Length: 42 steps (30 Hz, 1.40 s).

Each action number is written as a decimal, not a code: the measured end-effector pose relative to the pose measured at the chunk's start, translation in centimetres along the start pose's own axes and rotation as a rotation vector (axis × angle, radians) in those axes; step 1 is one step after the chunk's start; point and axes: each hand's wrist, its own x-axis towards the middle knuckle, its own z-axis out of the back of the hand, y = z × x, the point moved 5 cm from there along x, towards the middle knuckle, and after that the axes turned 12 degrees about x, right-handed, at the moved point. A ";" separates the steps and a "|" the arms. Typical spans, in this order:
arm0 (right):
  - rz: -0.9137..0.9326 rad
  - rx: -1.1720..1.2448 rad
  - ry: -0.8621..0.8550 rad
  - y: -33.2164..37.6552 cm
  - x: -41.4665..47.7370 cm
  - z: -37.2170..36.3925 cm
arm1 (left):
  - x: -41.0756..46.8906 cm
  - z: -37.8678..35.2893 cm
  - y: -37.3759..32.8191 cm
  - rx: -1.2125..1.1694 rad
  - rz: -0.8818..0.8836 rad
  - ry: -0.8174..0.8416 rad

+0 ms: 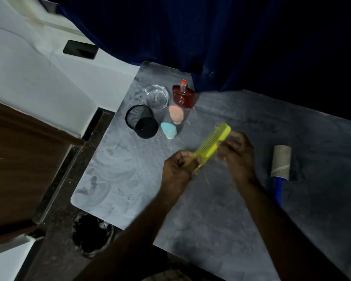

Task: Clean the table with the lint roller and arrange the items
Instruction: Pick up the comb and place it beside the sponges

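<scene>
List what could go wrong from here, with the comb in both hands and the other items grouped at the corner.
1. The yellow-green plastic comb is held above the grey table by the left hand and right hand; loose strands could fall onto the surface.
2. Dropping it into the black mesh cup might knock the blue teardrop sponge or the clear glass ashtray beside it.
3. The blue-handled lint roller lies near the right forearm; a sweep could push it away.

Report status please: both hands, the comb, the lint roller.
Left hand grips comb handle; right hand fingers at its teeth. Lint roller lies on table, untouched. Nothing in the way.
</scene>
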 end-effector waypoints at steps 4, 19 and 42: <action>-0.011 0.021 -0.010 0.4 3.4 -2.7 | 2.4 1.1 -0.3 0.043 0.053 -0.066; -0.138 -0.337 0.058 -1.2 12.9 -7.3 | 3.9 2.9 1.9 0.443 -0.080 -0.131; 0.218 -1.110 0.123 1.0 13.0 -9.7 | 5.6 2.8 1.1 1.102 -0.289 -0.155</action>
